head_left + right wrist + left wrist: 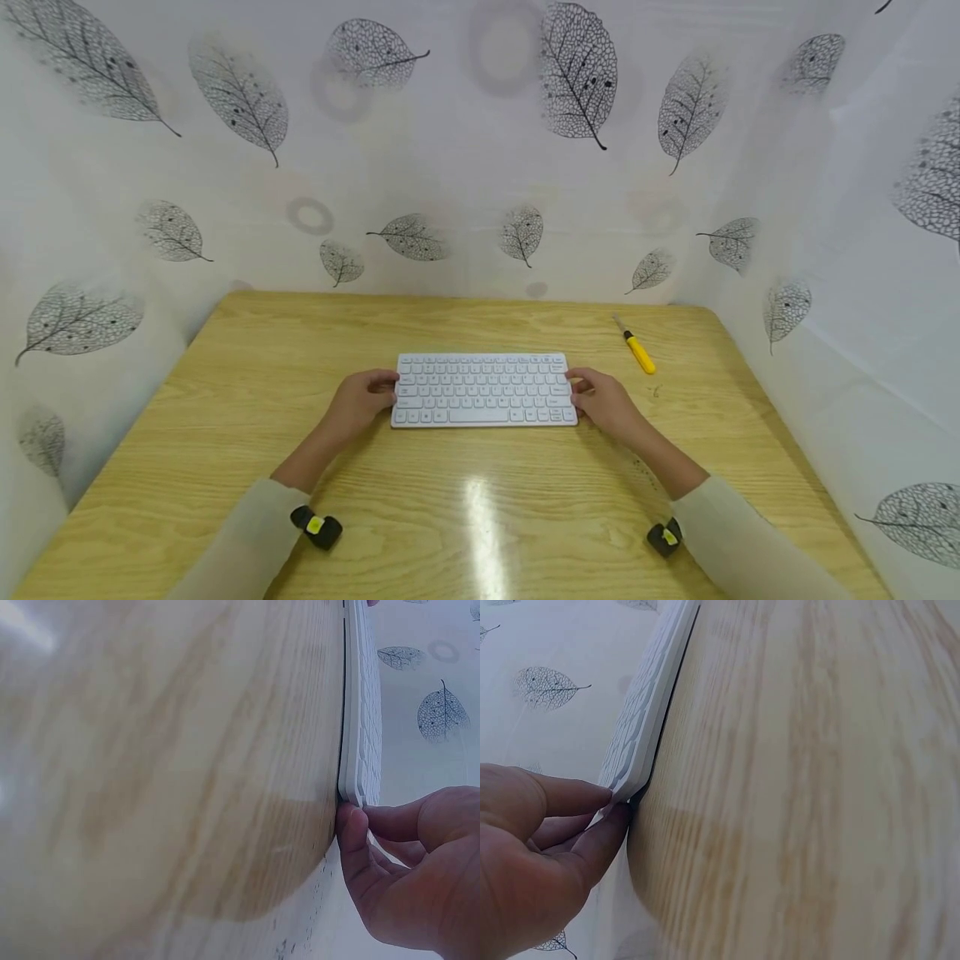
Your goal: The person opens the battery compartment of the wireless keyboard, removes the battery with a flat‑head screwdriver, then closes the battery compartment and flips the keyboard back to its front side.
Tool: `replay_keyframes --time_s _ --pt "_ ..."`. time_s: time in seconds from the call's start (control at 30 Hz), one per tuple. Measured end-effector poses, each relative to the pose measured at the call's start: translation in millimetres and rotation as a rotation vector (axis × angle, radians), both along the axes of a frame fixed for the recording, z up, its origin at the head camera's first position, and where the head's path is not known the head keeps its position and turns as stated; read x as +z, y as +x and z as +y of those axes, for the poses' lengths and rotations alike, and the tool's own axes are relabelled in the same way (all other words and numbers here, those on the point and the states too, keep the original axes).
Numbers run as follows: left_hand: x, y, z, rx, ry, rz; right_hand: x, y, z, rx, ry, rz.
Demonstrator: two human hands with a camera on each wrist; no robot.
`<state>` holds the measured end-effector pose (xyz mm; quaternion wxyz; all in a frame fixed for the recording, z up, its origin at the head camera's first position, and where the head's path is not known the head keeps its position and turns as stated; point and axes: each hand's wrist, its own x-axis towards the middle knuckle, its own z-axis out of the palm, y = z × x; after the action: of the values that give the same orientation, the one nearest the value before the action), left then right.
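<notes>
A white keyboard (484, 390) lies lengthwise across the middle of the wooden table, its keys facing up. At its left end, my left hand (362, 406) pinches the edge between thumb and fingers. My right hand (606, 405) grips the opposite end in the same way. In the left wrist view, the thumb and fingers of the left hand (544, 840) meet at the keyboard's corner (641, 761). The right wrist view has the right hand (420, 862) at the other corner. A thin dark line runs beneath the keyboard; whether it is slightly raised I cannot tell.
A screwdriver (639, 352) with a yellow handle lies on the table (300, 325) behind the right hand, its tip pointing to the back. A white curtain (450, 167) printed with leaves hangs around the back and sides. Small dark marks (654, 391) show near the right hand.
</notes>
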<state>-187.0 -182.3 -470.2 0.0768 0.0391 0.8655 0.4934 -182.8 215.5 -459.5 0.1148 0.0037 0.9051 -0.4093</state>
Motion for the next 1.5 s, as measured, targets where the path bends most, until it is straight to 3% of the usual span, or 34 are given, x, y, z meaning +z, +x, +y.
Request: replay_keyframes --time_s 0.37,0.87,1.5 --pt "-0.5 0.6 -0.1 0.0 -0.016 -0.035 -0.8 6.0 2.3 -0.009 -0.052 -0.022" --pt "-2.0 2.1 -0.7 -0.008 -0.012 -0.035 -2.3 4.3 2.9 -0.01 -0.049 0.01" --pt "-3.6 3.1 -2.0 -0.022 -0.002 -0.024 -7.8 1.9 5.7 -0.043 -0.154 0.01"
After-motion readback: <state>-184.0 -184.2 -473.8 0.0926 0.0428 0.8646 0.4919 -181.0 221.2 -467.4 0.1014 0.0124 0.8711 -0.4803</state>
